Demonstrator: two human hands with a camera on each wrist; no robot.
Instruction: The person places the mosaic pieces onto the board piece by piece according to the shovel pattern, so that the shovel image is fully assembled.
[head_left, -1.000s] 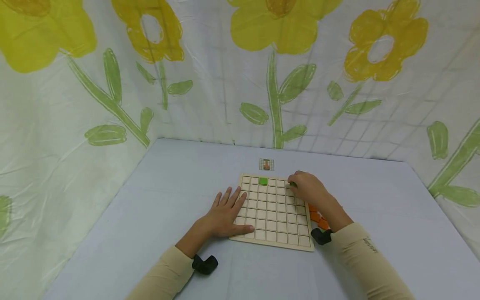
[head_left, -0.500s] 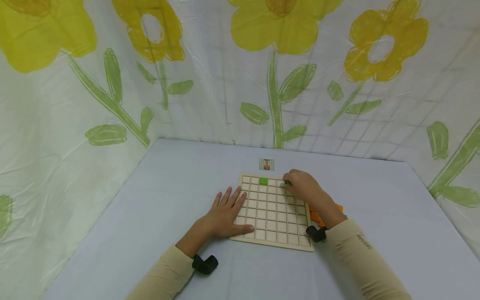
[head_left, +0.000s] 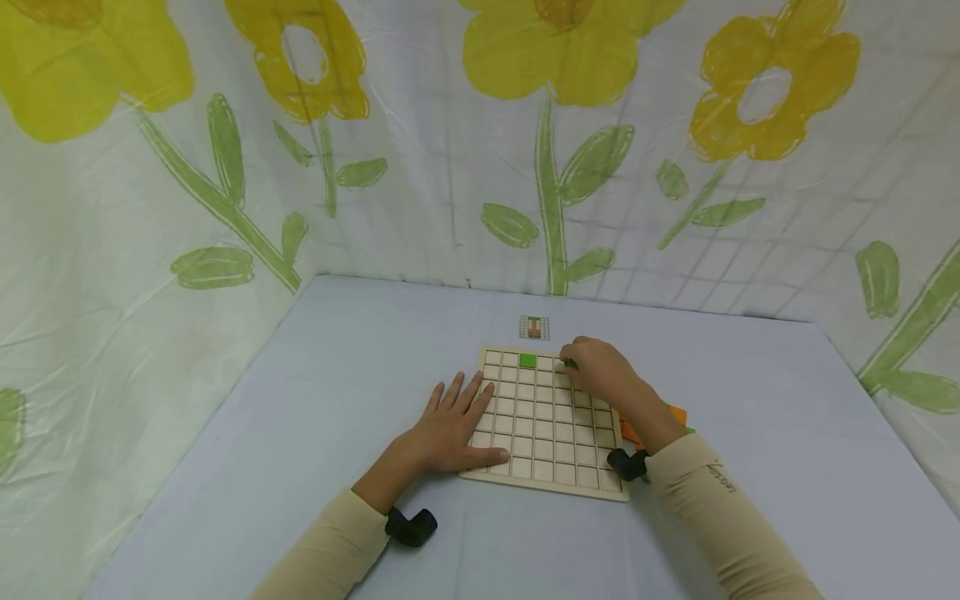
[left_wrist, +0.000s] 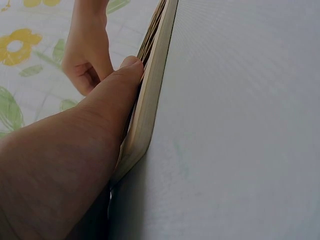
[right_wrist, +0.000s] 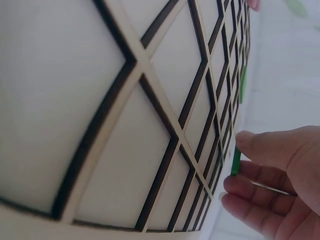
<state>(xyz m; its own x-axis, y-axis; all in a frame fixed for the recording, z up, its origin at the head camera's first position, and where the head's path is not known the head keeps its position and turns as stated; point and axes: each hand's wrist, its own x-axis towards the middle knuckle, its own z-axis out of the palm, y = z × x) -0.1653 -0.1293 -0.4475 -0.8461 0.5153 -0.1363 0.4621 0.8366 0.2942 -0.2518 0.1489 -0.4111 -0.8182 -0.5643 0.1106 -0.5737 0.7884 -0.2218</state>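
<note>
A wooden grid board (head_left: 543,425) of square cells lies flat on the table. In its back row sits a green square tile (head_left: 528,361). My left hand (head_left: 446,433) rests on the board's left side with fingers spread and the thumb over the front left corner. Over the back row, towards the right, my right hand (head_left: 602,368) pinches a second green tile (right_wrist: 236,161) between thumb and fingers. The right wrist view shows that tile on edge, near the grid surface; whether it touches a cell, I cannot tell.
Orange tiles (head_left: 630,431) lie beside the board's right edge, partly hidden by the right forearm, with a bit of green among them. Behind the board is a small card (head_left: 534,327) with a gridded orange and green picture. A flower-printed curtain (head_left: 450,167) stands beyond the table.
My right hand has moved a little left along the back row with the green tile in its fingers. My left hand has stayed in place on the board.
</note>
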